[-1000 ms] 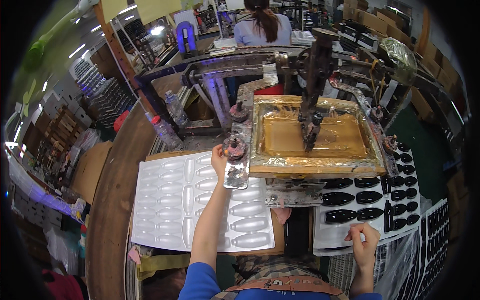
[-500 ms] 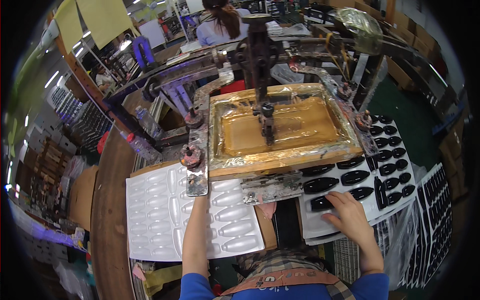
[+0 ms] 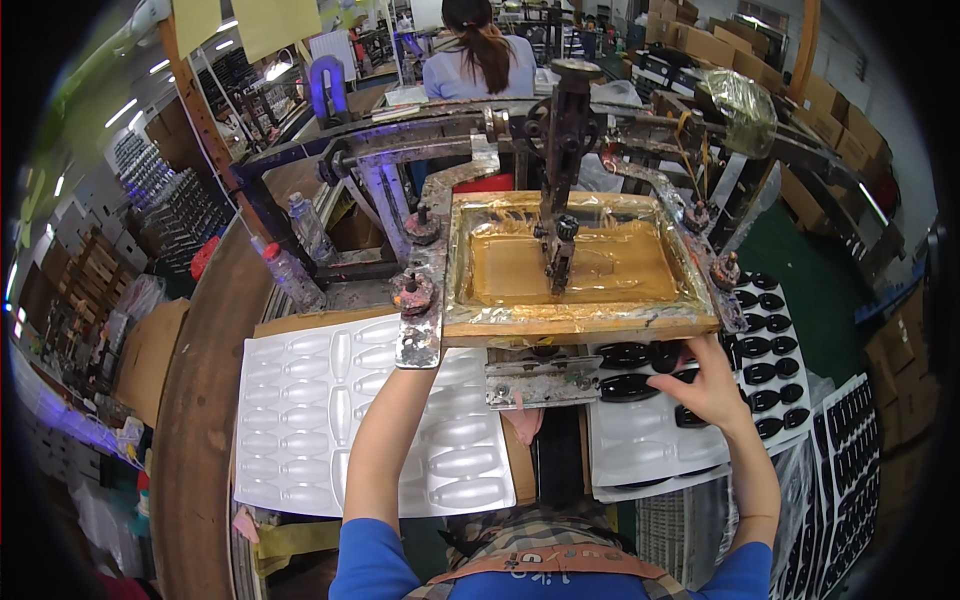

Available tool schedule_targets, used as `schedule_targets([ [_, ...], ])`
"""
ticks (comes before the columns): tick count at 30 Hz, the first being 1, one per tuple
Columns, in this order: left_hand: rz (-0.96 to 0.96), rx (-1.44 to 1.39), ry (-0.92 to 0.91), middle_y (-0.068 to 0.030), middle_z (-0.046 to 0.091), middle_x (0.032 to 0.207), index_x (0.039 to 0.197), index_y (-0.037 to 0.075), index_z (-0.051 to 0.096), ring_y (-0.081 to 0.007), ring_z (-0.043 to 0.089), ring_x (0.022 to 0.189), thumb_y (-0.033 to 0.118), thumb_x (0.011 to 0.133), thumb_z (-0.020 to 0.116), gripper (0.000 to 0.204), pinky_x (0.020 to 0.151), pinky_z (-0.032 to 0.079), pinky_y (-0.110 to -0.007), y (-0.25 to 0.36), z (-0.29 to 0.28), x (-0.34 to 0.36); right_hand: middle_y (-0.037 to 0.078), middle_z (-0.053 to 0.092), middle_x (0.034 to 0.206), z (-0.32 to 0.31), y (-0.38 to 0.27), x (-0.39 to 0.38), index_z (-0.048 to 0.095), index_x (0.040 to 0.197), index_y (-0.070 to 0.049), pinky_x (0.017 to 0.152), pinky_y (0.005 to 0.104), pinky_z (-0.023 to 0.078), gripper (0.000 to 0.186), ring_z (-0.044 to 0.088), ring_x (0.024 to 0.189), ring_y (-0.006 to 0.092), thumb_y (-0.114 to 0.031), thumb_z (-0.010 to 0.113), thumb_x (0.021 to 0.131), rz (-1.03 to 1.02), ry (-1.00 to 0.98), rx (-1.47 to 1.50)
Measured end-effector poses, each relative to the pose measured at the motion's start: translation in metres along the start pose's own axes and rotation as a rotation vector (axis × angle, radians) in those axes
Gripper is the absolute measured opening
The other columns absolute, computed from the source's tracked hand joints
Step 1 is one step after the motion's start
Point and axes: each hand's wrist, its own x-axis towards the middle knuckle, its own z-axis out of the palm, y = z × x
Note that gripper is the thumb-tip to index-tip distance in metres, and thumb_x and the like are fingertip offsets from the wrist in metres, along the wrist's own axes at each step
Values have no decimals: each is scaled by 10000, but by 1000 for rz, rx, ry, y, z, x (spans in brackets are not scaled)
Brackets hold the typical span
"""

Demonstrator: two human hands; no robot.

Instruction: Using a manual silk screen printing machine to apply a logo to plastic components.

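Note:
My right hand [image 3: 708, 385] is at the right front edge of the framed screen [image 3: 580, 328], over a tray of glossy black bottle-shaped pieces. Its thumb reaches left, and its fingertips are partly under the wooden edge. A black bottle-shaped piece [image 3: 665, 355] shows its rounded end between thumb and fingers. The tray [image 3: 632, 450] below has bare hollows at its near left, with black pieces [image 3: 627, 387] behind them. My left forearm [image 3: 385, 440] crosses a white tray [image 3: 290, 415] with bottle-shaped hollows; that hand is hidden beneath the frame and its metal arm [image 3: 420, 340].
A metal press column [image 3: 570, 140] rises over the screen. A stained metal block [image 3: 535, 380] sits below it. Plastic bottles [image 3: 290, 275] stand at left. More black pieces [image 3: 765, 370] lie farther right. Another person [image 3: 485, 65] sits beyond the machine, and cardboard boxes [image 3: 720, 60] are stacked behind.
The right hand has moved up toward the frame, taking a black piece from the tray; its place is now bare. The left hand has gone farther under the frame. The view has shifted.

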Motion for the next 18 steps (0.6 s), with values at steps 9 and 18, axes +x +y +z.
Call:
schedule_targets([
  [9, 154, -263, -287, -15, 590, 806, 887, -4, 552, -60, 523, 706, 49, 774, 585, 128, 640, 425, -195, 36, -20, 23, 134, 564, 1039, 89, -26, 55, 551, 1039, -19, 842, 324, 397, 462, 526, 974, 269, -374, 627, 753, -33, -396, 113],
  [18, -62, 140, 232, -35, 582, 704, 814, -19, 580, -83, 544, 604, 198, 823, 586, 218, 581, 459, -206, 99, -29, -86, 182, 518, 1082, 102, -14, 45, 484, 1107, -18, 871, 353, 371, 520, 483, 1019, 335, -408, 584, 777, -103, -399, 142],
])
